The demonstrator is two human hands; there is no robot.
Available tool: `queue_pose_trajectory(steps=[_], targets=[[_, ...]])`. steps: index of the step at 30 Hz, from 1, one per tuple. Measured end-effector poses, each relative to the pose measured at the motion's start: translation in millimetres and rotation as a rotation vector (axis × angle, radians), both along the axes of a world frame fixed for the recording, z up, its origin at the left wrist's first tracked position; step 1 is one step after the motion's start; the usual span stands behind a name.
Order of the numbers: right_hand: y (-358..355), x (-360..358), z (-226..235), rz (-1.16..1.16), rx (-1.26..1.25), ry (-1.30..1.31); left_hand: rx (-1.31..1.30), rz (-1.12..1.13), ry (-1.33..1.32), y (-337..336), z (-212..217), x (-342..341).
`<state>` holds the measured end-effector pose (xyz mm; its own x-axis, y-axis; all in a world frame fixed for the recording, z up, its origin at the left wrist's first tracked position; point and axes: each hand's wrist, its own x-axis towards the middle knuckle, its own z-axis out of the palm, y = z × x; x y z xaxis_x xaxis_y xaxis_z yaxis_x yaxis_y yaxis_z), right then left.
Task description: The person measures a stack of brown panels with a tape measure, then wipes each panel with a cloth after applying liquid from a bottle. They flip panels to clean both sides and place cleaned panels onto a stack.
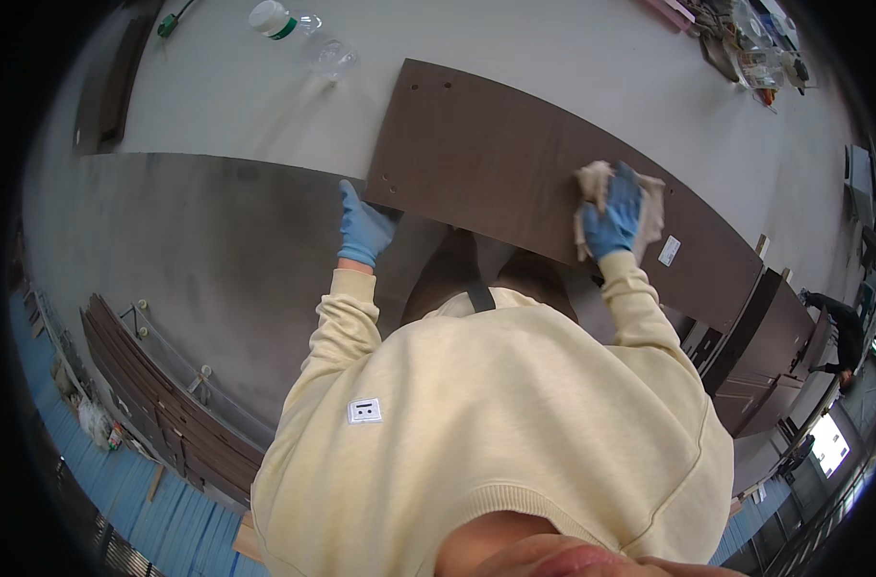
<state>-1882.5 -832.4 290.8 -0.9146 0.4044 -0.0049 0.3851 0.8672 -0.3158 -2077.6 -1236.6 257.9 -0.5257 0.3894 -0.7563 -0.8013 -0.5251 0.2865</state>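
Observation:
A long dark brown panel (496, 154) with small holes near its left end lies across the pale work surface in front of me. My left hand (364, 233), in a blue glove, is at its near left corner, thumb stretched upward beside the edge and fingers partly hidden at the corner. Farther right, my right hand (615, 213), also gloved in blue, presses a crumpled beige cloth (652, 216) onto the panel's face. A small white label (669, 251) sits on the panel to the right of the cloth.
A clear plastic bottle (334, 60) with a white-capped top lies at the back left. Clutter with clear bottles (760, 69) stands far right. Stacked brown panels (159, 385) lie at the lower left, more panels (765, 351) at right. Another person (839, 332) is at the right edge.

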Motion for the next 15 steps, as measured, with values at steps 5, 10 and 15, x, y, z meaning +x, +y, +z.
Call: queue_pose_trajectory(steps=[5,10,15], targets=[[-20.1,6.9,-3.8,-0.257,0.165,0.021,0.056,-0.048,0.071,-1.6,0.2,1.9],[-179.5,-150.8,-19.8,0.363,0.009,0.204,0.111,0.078,-0.097,-11.5,9.1,-2.1],[-276.2,-193.0,-2.7,0.77,-0.181,0.312,0.071,0.126,0.058,-21.3,16.0,5.9]])
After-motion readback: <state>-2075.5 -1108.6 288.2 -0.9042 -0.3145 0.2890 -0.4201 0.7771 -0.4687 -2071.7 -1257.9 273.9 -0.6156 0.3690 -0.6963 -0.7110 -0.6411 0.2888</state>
